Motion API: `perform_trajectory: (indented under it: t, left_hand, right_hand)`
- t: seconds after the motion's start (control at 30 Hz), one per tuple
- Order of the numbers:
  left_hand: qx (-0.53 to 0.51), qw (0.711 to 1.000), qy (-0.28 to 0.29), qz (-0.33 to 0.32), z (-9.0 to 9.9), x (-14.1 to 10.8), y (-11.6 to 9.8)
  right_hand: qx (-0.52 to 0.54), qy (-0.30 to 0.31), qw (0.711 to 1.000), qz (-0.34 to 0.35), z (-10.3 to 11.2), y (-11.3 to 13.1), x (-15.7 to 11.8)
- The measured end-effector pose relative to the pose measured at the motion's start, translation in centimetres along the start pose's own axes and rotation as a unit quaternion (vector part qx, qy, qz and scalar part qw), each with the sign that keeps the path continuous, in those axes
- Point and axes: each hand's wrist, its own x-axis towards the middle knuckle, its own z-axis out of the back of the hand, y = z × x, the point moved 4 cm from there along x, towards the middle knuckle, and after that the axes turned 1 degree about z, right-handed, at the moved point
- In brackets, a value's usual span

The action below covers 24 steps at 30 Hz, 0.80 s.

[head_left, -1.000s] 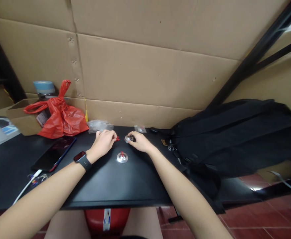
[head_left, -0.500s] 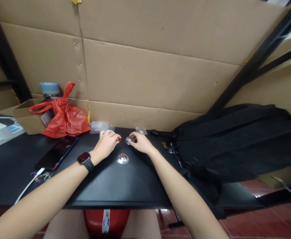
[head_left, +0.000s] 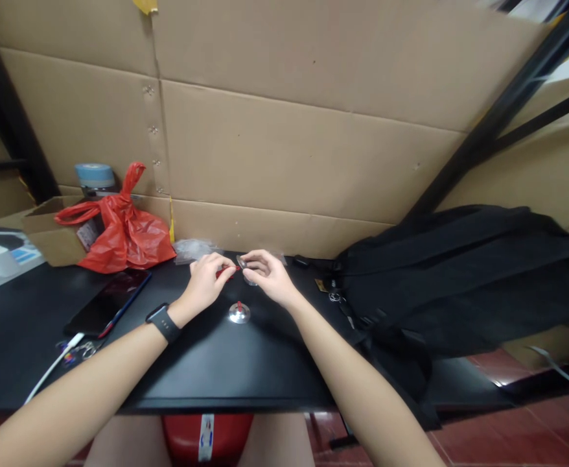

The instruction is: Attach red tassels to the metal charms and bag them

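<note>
My right hand (head_left: 271,277) pinches a small round metal finger cymbal (head_left: 241,262), tilted up nearly on edge. My left hand (head_left: 210,275) is closed on a thin red cord (head_left: 236,268), whose end points at that cymbal; whether it passes through the hole I cannot tell. Another shiny disc (head_left: 250,281) lies on the black table under my right fingers, partly hidden by them. Nearer to me, a domed finger cymbal (head_left: 239,316) with a red loop on top rests on the table.
Clear plastic packaging (head_left: 194,250) lies by the cardboard wall. To the left are a red plastic bag (head_left: 126,237), a cardboard box (head_left: 54,233) and a phone (head_left: 109,301) on a white cable. A black backpack (head_left: 459,279) covers the right side.
My right hand has lifted a finger cymbal off the table and tipped it up towards my left hand. The red cord's end has come to it. The looped cymbal stays put.
</note>
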Motion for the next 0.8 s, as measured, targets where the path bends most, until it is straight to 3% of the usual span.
perform_trajectory:
  t: [0.13, 0.3, 0.57, 0.8]
  left_hand:
    - [-0.083, 0.996, -0.01, -0.013, -0.4, 0.1, 0.5]
    - [-0.143, 0.988, -0.049, 0.001, -0.7, 0.1, 1.1]
    - [-0.155, 0.987, -0.043, 0.001, -1.1, 0.0, 1.3]
    - [-0.07, 0.995, -0.06, -0.025, 0.1, -0.2, 0.0]
  right_hand:
    - [0.02, 0.014, 0.999, 0.03, -1.6, 1.5, -0.6]
    - [0.015, 0.006, 0.998, 0.056, -2.2, 2.3, -1.0]
    - [-0.018, -0.014, 0.997, 0.078, -2.3, 2.1, -1.2]
    - [0.002, -0.041, 0.999, 0.016, -2.5, 1.6, -1.2]
